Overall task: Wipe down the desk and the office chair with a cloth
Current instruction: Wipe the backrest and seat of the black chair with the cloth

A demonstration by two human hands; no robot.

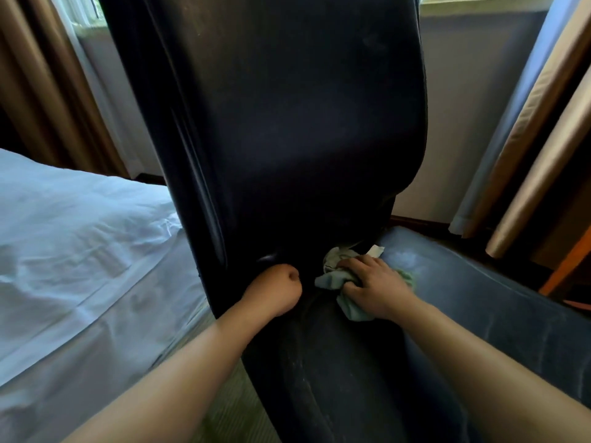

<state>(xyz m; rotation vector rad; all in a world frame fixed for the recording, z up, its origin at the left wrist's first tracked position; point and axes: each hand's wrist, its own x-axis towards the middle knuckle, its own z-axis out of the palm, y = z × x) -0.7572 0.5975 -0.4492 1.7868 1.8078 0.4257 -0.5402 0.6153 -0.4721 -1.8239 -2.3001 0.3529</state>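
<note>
No readable labels. Right hand [372, 287] grips green cloth [332, 279] on chair [287, 139] seat, at the backrest crease. Left hand [276, 290] just beside cloth, fingers hidden behind chair edge; grip unclear. Bed [80, 235] left of left hand.

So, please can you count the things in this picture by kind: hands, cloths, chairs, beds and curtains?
Hands: 2, the left hand on the chair's edge and the right hand gripping the cloth
Cloths: 1, the green cloth
Chairs: 1, the dark office chair
Beds: 1, the white bed
Curtains: 2, the left curtain and the right curtain
Total: 7
</note>
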